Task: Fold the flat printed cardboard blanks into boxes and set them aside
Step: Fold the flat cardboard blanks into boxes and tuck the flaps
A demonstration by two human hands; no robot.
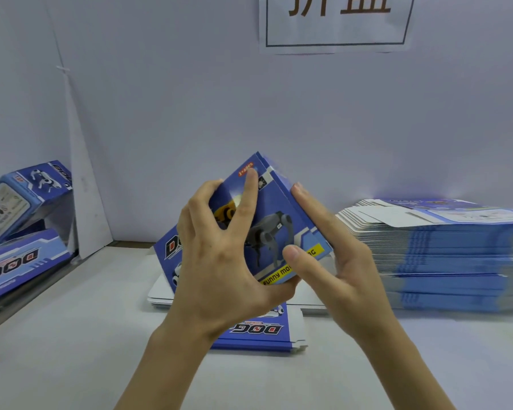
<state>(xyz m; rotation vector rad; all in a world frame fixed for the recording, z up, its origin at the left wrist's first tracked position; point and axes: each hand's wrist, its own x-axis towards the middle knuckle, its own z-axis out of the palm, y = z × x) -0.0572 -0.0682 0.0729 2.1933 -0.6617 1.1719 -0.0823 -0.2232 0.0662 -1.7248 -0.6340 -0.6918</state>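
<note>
Box blank (282, 199) is up in the air, just left of the tall stack of flat blanks (442, 247), cocked with one corner pointing upward. The left hand (219, 261) grasps its left edge, forefinger laid up the printed face, thumb underneath. The right hand (341, 261) pinches the right side panel, thumb on the front. It sits squarely between both hands; the right hand looks best placed to square that side wall. Finished boxes (21, 196) lie far left of the stack.
</note>
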